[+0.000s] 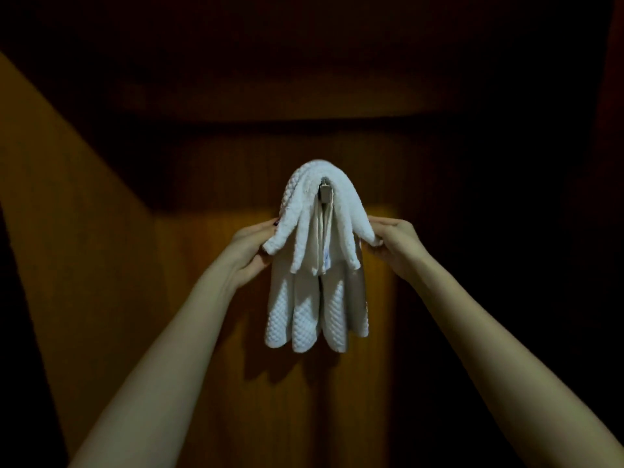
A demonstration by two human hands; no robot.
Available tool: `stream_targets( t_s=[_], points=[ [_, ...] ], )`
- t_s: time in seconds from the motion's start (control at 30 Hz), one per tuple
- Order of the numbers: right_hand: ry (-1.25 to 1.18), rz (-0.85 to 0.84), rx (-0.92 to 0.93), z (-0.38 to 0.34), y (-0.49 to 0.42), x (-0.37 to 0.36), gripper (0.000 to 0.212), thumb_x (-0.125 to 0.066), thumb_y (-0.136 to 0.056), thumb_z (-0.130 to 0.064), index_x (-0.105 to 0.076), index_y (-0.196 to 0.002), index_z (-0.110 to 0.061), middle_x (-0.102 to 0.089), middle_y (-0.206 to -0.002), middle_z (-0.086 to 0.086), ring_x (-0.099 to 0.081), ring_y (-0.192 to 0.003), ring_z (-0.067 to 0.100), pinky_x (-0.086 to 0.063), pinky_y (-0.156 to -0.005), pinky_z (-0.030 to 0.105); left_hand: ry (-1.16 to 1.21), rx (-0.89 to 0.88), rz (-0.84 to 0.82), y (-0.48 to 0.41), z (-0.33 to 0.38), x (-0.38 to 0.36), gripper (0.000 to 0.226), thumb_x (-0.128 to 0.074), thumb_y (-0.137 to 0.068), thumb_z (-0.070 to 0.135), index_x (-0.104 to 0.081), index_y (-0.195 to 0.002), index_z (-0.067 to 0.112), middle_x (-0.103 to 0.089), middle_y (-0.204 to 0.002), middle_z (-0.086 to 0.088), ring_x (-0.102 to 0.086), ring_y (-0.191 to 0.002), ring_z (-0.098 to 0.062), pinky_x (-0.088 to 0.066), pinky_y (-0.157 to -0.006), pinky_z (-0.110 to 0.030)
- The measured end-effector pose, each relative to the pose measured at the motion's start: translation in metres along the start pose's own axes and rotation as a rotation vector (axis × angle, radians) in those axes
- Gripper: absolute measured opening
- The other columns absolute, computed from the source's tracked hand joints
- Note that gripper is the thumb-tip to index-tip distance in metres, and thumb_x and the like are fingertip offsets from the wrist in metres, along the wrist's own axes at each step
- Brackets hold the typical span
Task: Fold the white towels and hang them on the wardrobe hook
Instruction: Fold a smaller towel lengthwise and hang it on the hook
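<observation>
White waffle-textured towels (317,265) hang folded over a small metal hook (325,192) on the wooden wardrobe panel (216,298). The upper towel drapes over the hook with its ends spread to both sides; longer folds hang below it. My left hand (251,249) pinches the upper towel's left end. My right hand (393,243) pinches its right end. Both arms reach up from the bottom of the view.
The wardrobe interior is dark. A lit wooden side wall (67,214) slopes along the left. A dark overhang (304,79) sits above the hook. The right side lies in shadow.
</observation>
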State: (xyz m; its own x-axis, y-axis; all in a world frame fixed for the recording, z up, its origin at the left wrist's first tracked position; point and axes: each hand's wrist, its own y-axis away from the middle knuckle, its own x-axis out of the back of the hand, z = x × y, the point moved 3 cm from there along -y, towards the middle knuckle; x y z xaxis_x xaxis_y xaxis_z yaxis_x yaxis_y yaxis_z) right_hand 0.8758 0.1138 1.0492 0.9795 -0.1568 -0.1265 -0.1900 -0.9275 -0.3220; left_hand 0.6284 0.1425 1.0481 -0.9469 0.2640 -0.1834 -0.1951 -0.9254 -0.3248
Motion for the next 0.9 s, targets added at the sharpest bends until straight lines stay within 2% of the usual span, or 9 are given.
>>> stream_targets(
  t_s=[0.1,0.2,0.3,0.37,0.47,0.57,0.67,0.73,0.9],
  points=[
    [0.214,0.044,0.154,0.002,0.002,-0.007,0.026,-0.064,-0.088,-0.008,-0.069,-0.113,-0.002,-0.069,-0.100,0.015,-0.061,-0.077,0.013,-0.050,-0.067,0.024,-0.293,-0.109,0.077,0.013,0.004,-0.020,0.016,-0.056,-0.093,0.010,-0.066,-0.098,0.021,-0.069,-0.100,-0.001,-0.066,-0.080,0.000,-0.050,-0.063,-0.012],
    [0.413,0.081,0.391,-0.013,0.016,-0.012,0.037,-0.053,-0.088,-0.001,-0.065,-0.121,-0.013,-0.054,-0.127,-0.002,-0.057,-0.100,0.006,-0.051,-0.072,0.015,-0.546,-0.344,0.183,0.020,0.022,-0.027,0.023,-0.052,-0.096,0.011,-0.062,-0.114,0.018,-0.055,-0.130,-0.003,-0.049,-0.121,-0.014,-0.041,-0.097,-0.023],
    [0.364,-0.086,0.504,-0.020,0.027,-0.019,0.042,-0.042,-0.099,-0.011,-0.055,-0.128,-0.038,-0.064,-0.122,0.012,-0.059,-0.108,0.036,-0.051,-0.090,0.050,-0.510,-0.466,0.004,0.027,0.029,-0.041,0.044,-0.041,-0.101,0.021,-0.035,-0.145,0.023,-0.037,-0.147,0.007,-0.036,-0.133,-0.007,-0.036,-0.099,-0.011],
    [0.468,-0.181,0.533,-0.015,0.033,-0.024,0.037,-0.040,-0.103,-0.028,-0.042,-0.137,-0.043,-0.058,-0.126,0.020,-0.051,-0.114,0.042,-0.044,-0.094,0.058,-0.662,-0.494,-0.098,0.025,0.018,-0.052,0.056,-0.039,-0.101,0.032,-0.013,-0.151,0.029,-0.017,-0.155,0.013,-0.018,-0.140,-0.001,-0.025,-0.106,-0.008],
    [0.613,-0.240,0.487,-0.002,0.042,-0.033,0.048,-0.038,-0.102,-0.037,-0.029,-0.149,-0.035,-0.061,-0.126,0.009,-0.059,-0.109,0.026,-0.048,-0.093,0.045,-0.819,-0.450,-0.099,0.019,-0.006,-0.057,0.075,-0.041,-0.097,0.046,0.009,-0.151,0.033,0.009,-0.159,0.010,0.005,-0.145,-0.009,-0.009,-0.115,-0.030],
    [0.668,-0.250,0.485,0.003,0.050,-0.033,0.052,-0.039,-0.103,-0.032,-0.022,-0.152,-0.032,-0.062,-0.122,0.002,-0.059,-0.092,0.016,-0.047,-0.082,0.035,-0.776,-0.438,-0.083,0.025,-0.020,-0.058,0.075,-0.043,-0.098,0.043,0.008,-0.151,0.029,0.006,-0.160,0.010,0.000,-0.141,-0.001,-0.012,-0.115,-0.028],
    [0.671,-0.267,0.461,0.010,0.057,-0.029,0.058,-0.041,-0.103,-0.034,-0.015,-0.155,-0.028,-0.037,-0.151,-0.010,-0.041,-0.125,-0.001,-0.038,-0.098,0.025,-0.803,-0.418,-0.088,0.030,-0.036,-0.050,0.076,-0.045,-0.097,0.045,0.005,-0.152,0.031,0.000,-0.160,0.010,-0.012,-0.141,-0.002,-0.020,-0.117,-0.036],
    [0.661,-0.243,0.435,0.019,0.064,-0.026,0.064,-0.043,-0.102,-0.035,-0.010,-0.155,-0.024,-0.019,-0.159,-0.010,-0.026,-0.140,0.003,-0.030,-0.109,0.025,-0.855,-0.404,-0.040,0.036,-0.051,-0.043,0.075,-0.046,-0.096,0.047,0.002,-0.152,0.031,-0.003,-0.160,0.009,-0.011,-0.145,-0.009,-0.021,-0.117,-0.041],
    [0.616,-0.218,0.371,0.064,0.089,-0.018,0.067,-0.047,-0.101,-0.025,-0.008,-0.155,-0.017,-0.022,-0.157,-0.007,-0.027,-0.138,0.005,-0.030,-0.106,0.015,-1.096,-0.415,0.134,0.081,-0.102,-0.025,0.068,-0.046,-0.097,0.040,-0.009,-0.152,0.024,-0.011,-0.160,0.001,-0.011,-0.146,-0.018,-0.017,-0.118,-0.045]
  ],
)
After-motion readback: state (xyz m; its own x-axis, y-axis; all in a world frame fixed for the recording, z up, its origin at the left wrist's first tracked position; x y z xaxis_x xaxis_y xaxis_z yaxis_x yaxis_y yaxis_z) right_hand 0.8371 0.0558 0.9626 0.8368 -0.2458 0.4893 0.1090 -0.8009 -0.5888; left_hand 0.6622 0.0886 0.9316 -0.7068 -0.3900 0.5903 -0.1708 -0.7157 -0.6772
